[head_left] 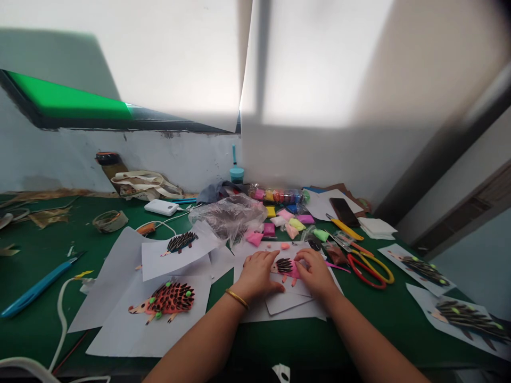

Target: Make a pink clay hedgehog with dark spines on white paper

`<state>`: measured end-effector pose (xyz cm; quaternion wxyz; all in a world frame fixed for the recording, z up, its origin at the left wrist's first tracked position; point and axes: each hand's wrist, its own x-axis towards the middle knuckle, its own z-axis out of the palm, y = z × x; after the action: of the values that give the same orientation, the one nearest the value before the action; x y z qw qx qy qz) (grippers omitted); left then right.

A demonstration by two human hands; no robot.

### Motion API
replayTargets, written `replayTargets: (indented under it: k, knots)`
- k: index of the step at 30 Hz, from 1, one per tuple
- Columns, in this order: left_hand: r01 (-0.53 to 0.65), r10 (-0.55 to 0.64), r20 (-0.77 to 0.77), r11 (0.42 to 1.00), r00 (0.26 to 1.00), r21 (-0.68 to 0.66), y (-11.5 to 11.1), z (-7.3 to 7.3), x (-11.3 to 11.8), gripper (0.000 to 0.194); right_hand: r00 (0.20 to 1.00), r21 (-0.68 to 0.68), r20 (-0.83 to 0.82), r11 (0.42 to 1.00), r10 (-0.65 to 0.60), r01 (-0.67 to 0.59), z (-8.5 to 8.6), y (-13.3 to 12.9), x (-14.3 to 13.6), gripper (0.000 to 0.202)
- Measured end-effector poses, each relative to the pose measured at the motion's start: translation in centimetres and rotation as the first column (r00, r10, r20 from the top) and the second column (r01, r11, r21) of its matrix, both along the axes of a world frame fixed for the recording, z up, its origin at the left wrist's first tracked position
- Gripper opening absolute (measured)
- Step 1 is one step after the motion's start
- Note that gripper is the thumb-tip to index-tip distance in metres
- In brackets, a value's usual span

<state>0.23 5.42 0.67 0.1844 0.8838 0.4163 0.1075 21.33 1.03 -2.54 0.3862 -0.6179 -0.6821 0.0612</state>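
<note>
- The pink hedgehog (294, 270) lies on white paper (249, 308) at the front of the green desk (279, 343), between the two hands; its dark spines cover only part of its body.
- The left hand (258, 274) lies over the paper at the hedgehog's head side, fingers loosely bent and thumb out, clasping nothing; a gold bracelet (237, 299) circles its wrist.
- The right hand (314, 272) has its bent fingertips at the hedgehog's pink rear; whether they pinch anything I cannot tell.
- Just beyond the hands are small pink lumps (285, 246), and behind those, colored packets (269, 230) beside a crumpled plastic bag (231, 218).
- To the right are red and yellow scissors handles (366, 271), a yellow knife (345, 227), a dark phone (344, 211) and, at the desk's edge, two sheets with spiny hedgehogs (423, 270).
- To the left, a red hedgehog (171, 299) with green dots lies on a sheet, near a smaller black hedgehog (181, 242); farther left is a blue cutter (38, 290).
</note>
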Motion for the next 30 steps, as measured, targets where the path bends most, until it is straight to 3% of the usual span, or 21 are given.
replayTargets:
  k: [5,30]
  knots:
    - [-0.005,0.005,-0.005,1.000,1.000,-0.001,-0.05,0.12,-0.03,0.102,1.000,-0.033,-0.023,0.999,0.001,-0.001,-0.36,0.38,0.32,0.005]
    - [-0.001,0.001,0.009,1.000,1.000,0.018,0.00,-0.15,0.00,0.099,1.000,-0.051,-0.021,0.999,0.017,-0.018,-0.53,0.62,0.25,0.009]
